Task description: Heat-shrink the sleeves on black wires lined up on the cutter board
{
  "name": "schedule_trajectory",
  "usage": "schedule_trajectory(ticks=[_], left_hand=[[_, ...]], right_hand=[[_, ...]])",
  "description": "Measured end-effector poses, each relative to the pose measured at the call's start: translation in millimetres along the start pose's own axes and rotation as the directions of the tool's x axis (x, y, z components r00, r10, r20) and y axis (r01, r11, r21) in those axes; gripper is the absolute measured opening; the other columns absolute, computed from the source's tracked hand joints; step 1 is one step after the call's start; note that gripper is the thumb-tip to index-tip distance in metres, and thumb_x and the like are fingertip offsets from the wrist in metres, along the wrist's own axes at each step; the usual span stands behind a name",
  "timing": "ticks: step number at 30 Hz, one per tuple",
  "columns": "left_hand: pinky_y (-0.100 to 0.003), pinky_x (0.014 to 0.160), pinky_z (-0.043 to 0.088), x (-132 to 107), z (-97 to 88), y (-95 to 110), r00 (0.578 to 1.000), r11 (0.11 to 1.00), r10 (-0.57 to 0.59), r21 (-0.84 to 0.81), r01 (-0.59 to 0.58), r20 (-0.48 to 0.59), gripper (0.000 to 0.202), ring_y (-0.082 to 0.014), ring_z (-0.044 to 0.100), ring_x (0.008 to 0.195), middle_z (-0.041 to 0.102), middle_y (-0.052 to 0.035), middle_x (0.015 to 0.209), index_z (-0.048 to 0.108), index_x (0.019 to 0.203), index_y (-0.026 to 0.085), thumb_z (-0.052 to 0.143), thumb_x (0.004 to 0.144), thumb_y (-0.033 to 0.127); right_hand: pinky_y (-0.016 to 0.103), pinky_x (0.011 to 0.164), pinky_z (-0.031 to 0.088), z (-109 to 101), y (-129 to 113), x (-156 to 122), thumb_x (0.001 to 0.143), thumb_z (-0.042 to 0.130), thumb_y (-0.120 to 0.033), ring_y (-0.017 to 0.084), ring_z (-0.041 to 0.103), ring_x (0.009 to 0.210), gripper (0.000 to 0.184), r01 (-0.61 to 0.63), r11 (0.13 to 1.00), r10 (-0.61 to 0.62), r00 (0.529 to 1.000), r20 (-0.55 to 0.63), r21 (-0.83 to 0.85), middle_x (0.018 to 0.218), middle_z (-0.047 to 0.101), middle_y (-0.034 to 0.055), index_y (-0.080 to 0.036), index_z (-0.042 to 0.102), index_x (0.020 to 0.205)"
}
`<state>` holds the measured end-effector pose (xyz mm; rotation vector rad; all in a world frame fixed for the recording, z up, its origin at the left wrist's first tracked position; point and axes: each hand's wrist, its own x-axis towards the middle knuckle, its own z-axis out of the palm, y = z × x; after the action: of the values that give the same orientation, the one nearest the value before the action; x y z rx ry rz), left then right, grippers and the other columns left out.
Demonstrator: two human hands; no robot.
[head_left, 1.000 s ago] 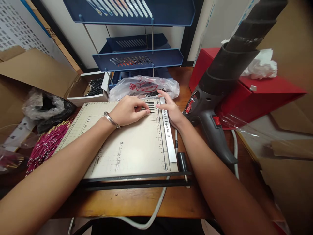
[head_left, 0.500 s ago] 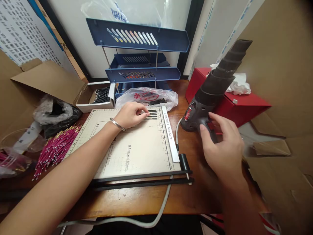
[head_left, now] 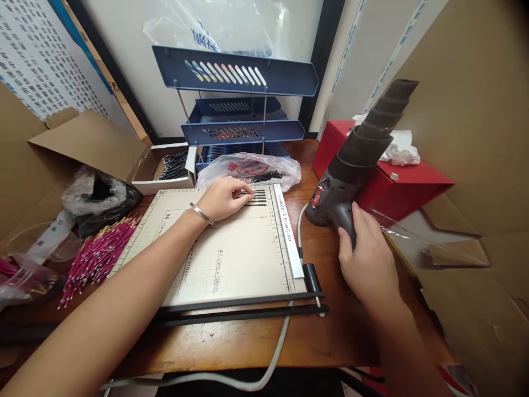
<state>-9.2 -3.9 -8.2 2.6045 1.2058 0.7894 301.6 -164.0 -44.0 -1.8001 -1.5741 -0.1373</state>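
Note:
My left hand (head_left: 223,199), a bracelet on its wrist, presses its curled fingers on a row of thin black tubes (head_left: 257,196) lying at the far right of a beige paper cutter board (head_left: 231,259). My right hand (head_left: 366,259) is wrapped round the handle of a dark grey heat gun (head_left: 355,160), which rests on the wooden table with its stepped black nozzle pointing up and away to the right.
A clear plastic bag (head_left: 250,168) with black tubes lies behind the board, before a blue tiered tray rack (head_left: 237,102). A white box of black tubes (head_left: 171,165), magenta wires (head_left: 97,253), a red box (head_left: 384,176) and cardboard flaps surround the board. A grey cord (head_left: 268,353) runs off the table front.
My right hand left the tubes on the board, swung right and closed round the heat gun's handle. My left hand stayed on the tubes. The view tilted up slightly.

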Motion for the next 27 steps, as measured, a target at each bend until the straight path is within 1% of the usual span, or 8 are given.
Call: schedule_trajectory(ticks=[5,6,9,11,14,17,20,27], left_hand=[[-0.032,0.072,0.04,8,5.0,1,0.999,0.999,-0.036,-0.028,0.037,0.01,0.019,-0.0181,0.058,0.069,0.073,-0.0032,0.072,0.086,0.089,0.022,0.071,0.093,0.033],[-0.031,0.071,0.04,10,5.9,1,0.999,0.998,-0.043,-0.042,0.043,0.008,0.018,-0.0178,0.057,0.068,0.072,-0.0027,0.07,0.086,0.089,0.022,0.072,0.093,0.034],[-0.03,0.068,0.039,13,7.1,1,0.998,0.995,-0.056,-0.088,0.056,0.001,0.019,-0.0168,0.054,0.065,0.066,-0.0007,0.064,0.086,0.086,0.022,0.075,0.09,0.037],[-0.031,0.068,0.04,14,7.1,0,0.998,0.992,-0.059,-0.113,0.058,-0.012,0.02,-0.0167,0.051,0.063,0.061,0.0006,0.059,0.086,0.085,0.022,0.076,0.09,0.04],[-0.031,0.068,0.041,16,7.1,-2,0.997,0.988,-0.069,-0.14,0.064,-0.026,0.025,-0.0175,0.049,0.063,0.055,0.0015,0.054,0.086,0.084,0.023,0.076,0.09,0.045],[-0.032,0.07,0.043,18,8.1,-5,0.997,0.985,-0.078,-0.154,0.079,0.013,0.028,-0.0178,0.049,0.064,0.059,0.0008,0.055,0.086,0.083,0.023,0.075,0.09,0.048],[-0.033,0.072,0.044,19,9.6,-6,0.996,0.985,-0.077,-0.149,0.084,0.051,0.026,-0.0186,0.05,0.067,0.064,-0.0003,0.058,0.087,0.084,0.023,0.076,0.088,0.047],[-0.033,0.073,0.044,20,9.5,-8,0.996,0.99,-0.045,-0.131,0.055,0.078,0.033,-0.0186,0.051,0.069,0.074,-0.0026,0.068,0.087,0.084,0.023,0.075,0.092,0.054]], right_hand=[[0.064,0.123,0.05,-4,-30,-6,0.098,0.068,-0.027,0.04,0.066,0.139,0.045,0.18,0.982,-0.153,0.936,-0.318,0.056,0.151,0.067,0.0216,-0.02,0.07,0.142],[0.06,0.122,0.052,-1,-40,-2,0.097,0.069,-0.024,0.036,0.069,0.134,0.04,0.228,0.964,-0.176,0.934,-0.311,0.137,0.143,0.071,0.0189,-0.022,0.073,0.137],[0.056,0.122,0.054,26,-64,24,0.097,0.065,-0.026,0.033,0.071,0.133,0.035,0.181,0.856,-0.187,0.982,-0.035,0.485,0.136,0.076,0.0149,-0.024,0.074,0.13],[0.058,0.129,0.047,58,-72,50,0.092,0.068,-0.032,0.034,0.065,0.144,0.046,-0.034,0.758,-0.106,0.979,0.174,0.651,0.149,0.071,0.0151,-0.023,0.071,0.137],[0.057,0.135,0.038,108,-75,86,0.082,0.075,-0.033,0.035,0.054,0.157,0.069,-0.353,0.546,0.04,0.917,0.398,0.76,0.164,0.06,0.0188,-0.018,0.062,0.148],[0.052,0.134,0.04,136,-75,101,0.069,0.078,-0.029,0.034,0.054,0.157,0.079,-0.509,0.374,0.12,0.855,0.504,0.775,0.165,0.059,0.0192,-0.018,0.061,0.146],[0.05,0.128,0.047,142,-75,100,0.061,0.077,-0.028,0.033,0.066,0.143,0.081,-0.581,0.277,0.082,0.808,0.584,0.765,0.152,0.069,0.016,-0.019,0.061,0.14],[0.048,0.124,0.05,142,-70,95,0.057,0.076,-0.027,0.031,0.068,0.134,0.081,-0.613,0.271,0.052,0.779,0.624,0.742,0.141,0.073,0.0111,-0.021,0.061,0.137]])
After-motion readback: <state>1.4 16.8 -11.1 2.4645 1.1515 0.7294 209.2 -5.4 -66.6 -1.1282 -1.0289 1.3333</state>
